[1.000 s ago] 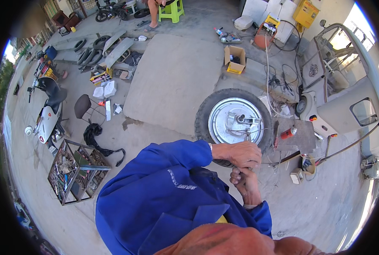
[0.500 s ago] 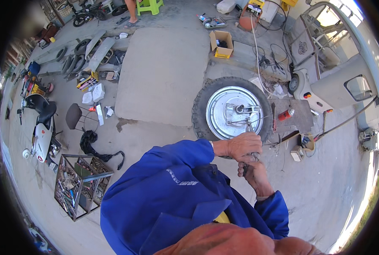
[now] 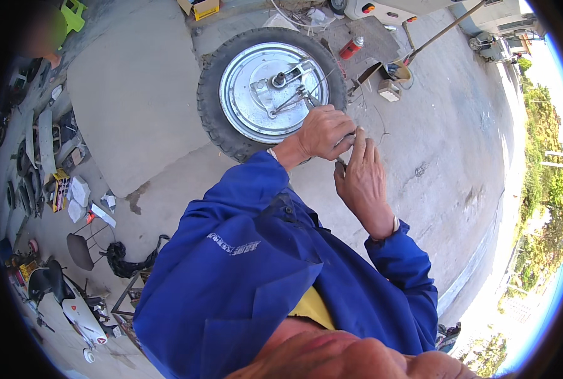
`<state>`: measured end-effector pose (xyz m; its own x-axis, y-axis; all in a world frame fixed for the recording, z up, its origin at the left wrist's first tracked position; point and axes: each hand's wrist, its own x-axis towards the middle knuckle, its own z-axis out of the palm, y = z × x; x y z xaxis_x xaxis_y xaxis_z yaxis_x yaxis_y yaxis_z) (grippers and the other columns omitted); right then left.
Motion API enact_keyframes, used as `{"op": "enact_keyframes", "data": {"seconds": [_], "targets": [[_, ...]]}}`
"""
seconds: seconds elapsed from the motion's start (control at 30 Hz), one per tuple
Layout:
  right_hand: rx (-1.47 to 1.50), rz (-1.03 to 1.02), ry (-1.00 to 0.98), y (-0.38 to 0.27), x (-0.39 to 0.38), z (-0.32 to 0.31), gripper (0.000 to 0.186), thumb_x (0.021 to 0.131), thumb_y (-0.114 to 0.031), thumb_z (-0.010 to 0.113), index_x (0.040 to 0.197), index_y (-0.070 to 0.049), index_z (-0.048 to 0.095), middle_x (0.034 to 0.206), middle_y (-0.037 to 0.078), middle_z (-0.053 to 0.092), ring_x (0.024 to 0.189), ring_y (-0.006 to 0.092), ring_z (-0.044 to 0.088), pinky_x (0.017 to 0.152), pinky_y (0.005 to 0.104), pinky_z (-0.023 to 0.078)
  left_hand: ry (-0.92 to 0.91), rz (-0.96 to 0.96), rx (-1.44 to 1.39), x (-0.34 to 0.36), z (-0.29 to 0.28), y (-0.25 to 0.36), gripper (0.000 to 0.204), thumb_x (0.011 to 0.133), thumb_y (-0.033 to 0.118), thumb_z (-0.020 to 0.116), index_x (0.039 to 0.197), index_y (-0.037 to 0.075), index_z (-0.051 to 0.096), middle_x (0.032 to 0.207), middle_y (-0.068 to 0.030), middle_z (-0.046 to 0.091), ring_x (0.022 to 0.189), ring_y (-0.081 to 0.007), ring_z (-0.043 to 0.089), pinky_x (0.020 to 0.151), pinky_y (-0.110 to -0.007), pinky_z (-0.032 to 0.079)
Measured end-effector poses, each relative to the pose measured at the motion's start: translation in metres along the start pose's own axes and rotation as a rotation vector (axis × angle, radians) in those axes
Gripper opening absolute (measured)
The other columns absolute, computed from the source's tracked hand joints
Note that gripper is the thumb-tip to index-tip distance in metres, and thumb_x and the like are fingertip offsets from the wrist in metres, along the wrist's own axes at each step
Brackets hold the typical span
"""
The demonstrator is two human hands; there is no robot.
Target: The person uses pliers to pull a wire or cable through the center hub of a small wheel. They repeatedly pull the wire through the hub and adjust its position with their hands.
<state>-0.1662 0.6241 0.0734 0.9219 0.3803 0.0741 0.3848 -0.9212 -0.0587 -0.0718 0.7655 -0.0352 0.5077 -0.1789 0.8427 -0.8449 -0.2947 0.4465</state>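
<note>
At twelve o'clock, on the wheel [image 3: 253,114], apparently works linkage [image 3: 301,93] with metal tool [image 3: 313,101] clamped in left hand [image 3: 324,134]; cannot tell hold of right hand [image 3: 365,180]; next likely needs steadiness.

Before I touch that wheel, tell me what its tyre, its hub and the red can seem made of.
Tyre: most likely rubber, matt and dark grey, with a knobbly tread.
Hub: bright metal, silvery and shiny with ringed edges; aluminium or steel, I can't tell.
Red can: probably painted metal, by its smooth cylinder and silvery top.
</note>
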Motion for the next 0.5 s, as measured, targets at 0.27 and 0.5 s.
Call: {"op": "enact_keyframes", "data": {"seconds": [0.27,0.5], "targets": [[-0.426,0.098,0.306,0.0,0.011,0.046,0.053,0.094,-0.016,0.064,0.143,0.004,0.06,0.103,0.007,0.062,0.088,0.0242,0.06,0.071,0.0373,0.041,0.043,-0.076,-0.031,0.005,0.0,0.001,0.018,0.091,0.024,0.066,0.087,0.007,0.066,0.075,-0.0087,0.066,0.067,-0.0299,0.066,0.065,-0.041,0.049],[-0.434,0.02,0.153,0.012,0.025,0.025,0.032,0.093,-0.011,0.063,0.124,-0.002,0.065,0.096,0.009,0.063,0.084,0.0265,0.068,0.066,0.0392,0.057,0.268,-0.047,0.041,0.012,0.006,0.01,0.017,0.095,0.026,0.064,0.089,0.01,0.063,0.073,-0.0086,0.065,0.066,-0.0303,0.064,0.066,-0.042,0.047]]}}
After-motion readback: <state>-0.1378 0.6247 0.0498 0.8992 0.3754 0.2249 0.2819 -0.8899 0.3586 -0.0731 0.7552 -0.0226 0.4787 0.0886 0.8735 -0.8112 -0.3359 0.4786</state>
